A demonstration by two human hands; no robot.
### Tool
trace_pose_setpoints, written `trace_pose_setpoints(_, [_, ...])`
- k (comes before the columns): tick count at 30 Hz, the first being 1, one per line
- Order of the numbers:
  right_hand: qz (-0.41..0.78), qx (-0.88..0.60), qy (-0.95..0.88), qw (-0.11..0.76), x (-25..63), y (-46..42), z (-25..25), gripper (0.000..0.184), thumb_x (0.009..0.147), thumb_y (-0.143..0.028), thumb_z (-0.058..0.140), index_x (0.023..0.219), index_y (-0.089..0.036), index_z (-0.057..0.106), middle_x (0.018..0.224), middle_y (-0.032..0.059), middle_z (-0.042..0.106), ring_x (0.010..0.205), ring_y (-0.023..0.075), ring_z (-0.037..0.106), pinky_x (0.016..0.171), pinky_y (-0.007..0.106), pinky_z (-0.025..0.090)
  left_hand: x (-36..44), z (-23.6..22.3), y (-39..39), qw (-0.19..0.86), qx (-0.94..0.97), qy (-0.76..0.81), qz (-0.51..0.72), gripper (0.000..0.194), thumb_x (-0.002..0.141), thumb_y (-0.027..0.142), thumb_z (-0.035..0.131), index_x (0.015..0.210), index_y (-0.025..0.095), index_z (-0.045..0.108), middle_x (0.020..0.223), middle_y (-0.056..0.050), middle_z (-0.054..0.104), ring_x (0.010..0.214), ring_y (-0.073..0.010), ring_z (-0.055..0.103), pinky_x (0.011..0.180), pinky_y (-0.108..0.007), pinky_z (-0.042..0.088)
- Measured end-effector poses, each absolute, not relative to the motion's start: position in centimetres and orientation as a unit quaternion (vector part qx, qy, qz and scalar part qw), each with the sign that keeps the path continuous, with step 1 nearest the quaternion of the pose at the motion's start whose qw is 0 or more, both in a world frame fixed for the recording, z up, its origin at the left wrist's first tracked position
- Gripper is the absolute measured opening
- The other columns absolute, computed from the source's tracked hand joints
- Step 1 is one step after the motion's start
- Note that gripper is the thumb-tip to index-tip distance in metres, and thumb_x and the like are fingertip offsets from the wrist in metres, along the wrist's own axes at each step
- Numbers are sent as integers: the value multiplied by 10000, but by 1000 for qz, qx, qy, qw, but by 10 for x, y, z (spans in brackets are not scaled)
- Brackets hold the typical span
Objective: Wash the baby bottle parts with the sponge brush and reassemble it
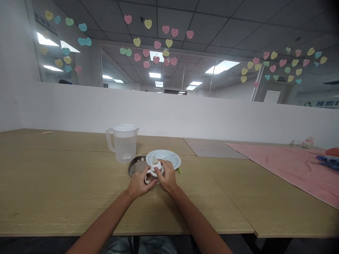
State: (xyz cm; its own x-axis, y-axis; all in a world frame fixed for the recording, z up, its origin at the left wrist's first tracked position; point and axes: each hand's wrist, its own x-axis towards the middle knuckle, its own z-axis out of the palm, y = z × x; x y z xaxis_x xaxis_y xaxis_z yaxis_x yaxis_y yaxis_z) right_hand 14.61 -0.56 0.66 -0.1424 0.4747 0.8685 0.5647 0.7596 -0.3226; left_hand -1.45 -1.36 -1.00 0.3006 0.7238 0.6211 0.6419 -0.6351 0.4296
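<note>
A baby bottle (155, 164) with a clear teat, a white collar and white side handles stands upright between my hands, in front of a white plate. My left hand (140, 183) is wrapped round its left side, by the handle. From the right, my right hand (167, 175) grips the collar, its thumb across the front. Much of the bottle's body is hidden by my fingers. Just behind lies the white plate (169, 157), and to the left a round metal sieve or pan (136, 165) is partly covered by the plate and my hand.
A translucent plastic jug (125, 143) with a handle stands behind and left. Something green (179, 170) pokes out by the plate. A pink cloth (288, 165) covers the table's right side, with blue scissors-like handles (328, 161) at its far edge. A white wall (159, 113) rises behind the table.
</note>
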Motion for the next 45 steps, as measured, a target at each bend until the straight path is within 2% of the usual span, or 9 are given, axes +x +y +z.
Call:
trace_pose_setpoints(7, [-59, -342, -666, 661, 145, 1, 4, 422, 842, -284, 500, 1236, -149, 429, 1143, 129, 563, 1037, 202, 531, 883, 348, 429, -15, -8, -14, 48, 811, 415, 410, 453, 781, 480, 496, 1104, 163, 486, 687, -16, 665, 536, -162, 601, 548, -262, 431])
trace_pose_setpoints(14, [-29, -364, -535, 762, 150, 11, 5, 430, 828, -316, 520, 1222, -171, 427, 1171, 141, 529, 1037, 204, 545, 901, 381, 447, -15, -9, -12, 32, 811, 427, 399, 471, 777, 491, 494, 1124, 172, 490, 704, -25, 670, 577, -178, 613, 575, -271, 440])
trace_pose_setpoints(20, [4, -325, -461, 826, 150, 10, 15, 477, 797, -357, 547, 1199, -159, 385, 1166, 168, 488, 1057, 223, 536, 808, 354, 514, -16, -11, -11, 24, 810, 426, 402, 475, 777, 503, 488, 1123, 176, 494, 675, -18, 660, 541, -171, 599, 568, -270, 440])
trace_pose_setpoints(33, [23, -325, -406, 854, 170, 12, 32, 515, 782, -391, 560, 1180, -159, 329, 1215, 189, 437, 1133, 239, 482, 864, 404, 489, -16, -9, -11, 28, 802, 442, 400, 490, 765, 511, 497, 1124, 178, 509, 678, -24, 665, 563, -181, 606, 583, -280, 446])
trace_pose_setpoints(41, [50, -327, -439, 836, 169, 15, 27, 489, 793, -376, 551, 1178, -165, 336, 1207, 188, 470, 1099, 220, 524, 861, 371, 488, -16, -8, -11, 39, 803, 438, 402, 500, 763, 513, 497, 1127, 169, 508, 681, -26, 673, 565, -183, 615, 557, -273, 442])
trace_pose_setpoints(45, [75, -342, -449, 822, 169, 18, 22, 476, 763, -354, 589, 1138, -156, 374, 1139, 173, 521, 1036, 212, 565, 850, 363, 493, -16, -9, -11, 39, 801, 440, 405, 504, 761, 515, 499, 1128, 170, 506, 712, -31, 683, 567, -182, 620, 562, -272, 442])
